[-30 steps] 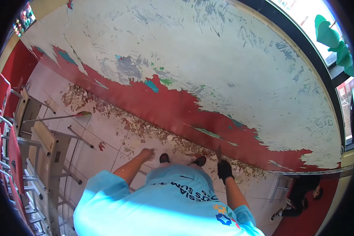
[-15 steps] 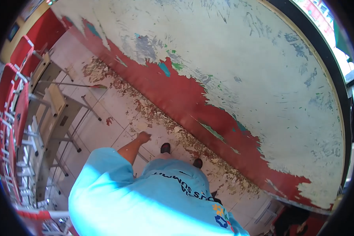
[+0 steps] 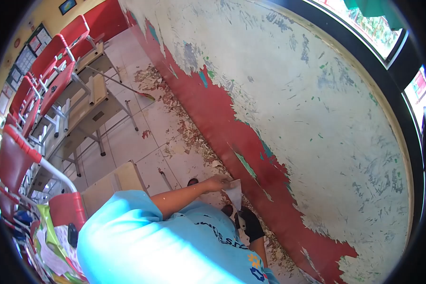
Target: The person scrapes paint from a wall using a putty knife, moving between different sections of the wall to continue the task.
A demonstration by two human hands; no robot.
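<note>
A putty scraper (image 3: 234, 193) with a wide pale blade is in front of my body, close to the wall. My right hand (image 3: 252, 225), in a black glove, is wrapped round its handle. My bare left hand (image 3: 217, 183) is at the far edge of the blade, its fingers closed against a corner of it. Beside both hands stands the wall (image 3: 326, 118), whose pale coat is scraped and patchy. Along its lower part runs a bare red band (image 3: 213, 104) with ragged edges.
Paint flakes (image 3: 194, 137) lie along the wall's foot on the tiled floor (image 3: 123, 120). Desks (image 3: 87, 113) with red chairs (image 3: 57, 90) stacked on them stand at the left. A broom-like tool (image 3: 146, 95) leans there. A window (image 3: 374, 28) is at upper right.
My left hand has moved right, to the scraper's blade. My right hand and the scraper have come into clear view. The camera has turned, showing more of the desks and window.
</note>
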